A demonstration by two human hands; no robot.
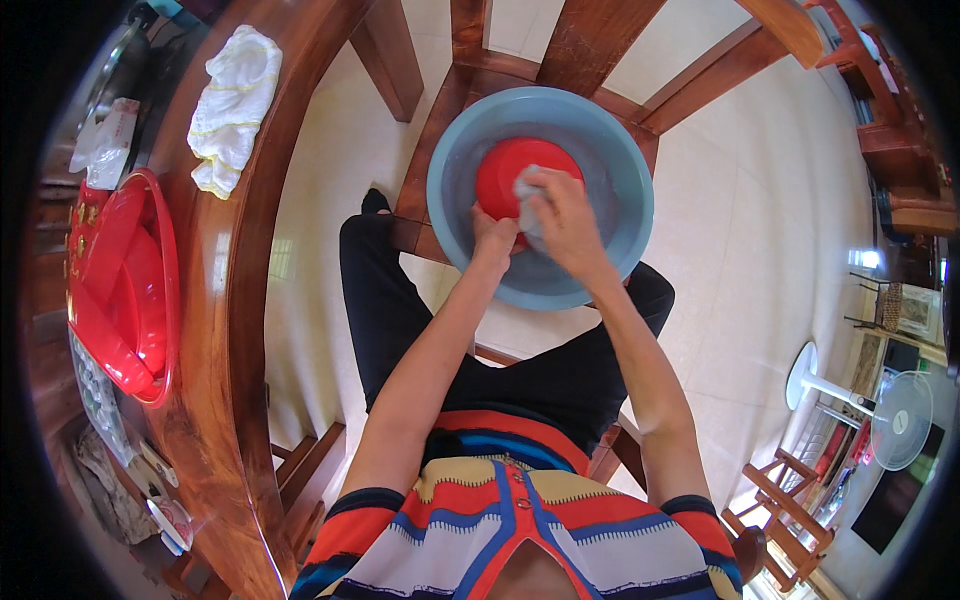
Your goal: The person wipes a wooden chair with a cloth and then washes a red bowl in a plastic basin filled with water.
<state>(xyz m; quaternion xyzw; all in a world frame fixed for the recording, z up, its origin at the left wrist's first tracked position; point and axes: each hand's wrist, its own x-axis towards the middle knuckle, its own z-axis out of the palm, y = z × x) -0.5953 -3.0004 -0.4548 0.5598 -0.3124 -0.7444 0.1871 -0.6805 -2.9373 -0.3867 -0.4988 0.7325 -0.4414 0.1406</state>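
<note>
A blue-grey plastic basin [442,187] stands on a wooden chair seat [420,184] in front of me, and water appears to lie in it. Inside the basin is a round red plastic dish [502,169], perhaps a bowl or lid. My left hand [495,232] grips the dish at its near left edge, with the fingers partly hidden. Bunched under my right hand [562,214] is a pale grey cloth [531,214], pressed against the right side of the dish. The right hand is slightly blurred.
At left, a wooden table [202,315] bears a crumpled white cloth [236,105] with yellow stripes and a red plastic container [169,300] holding red pieces. A white pedestal fan [900,421] and a wooden stool [784,510] stand at right.
</note>
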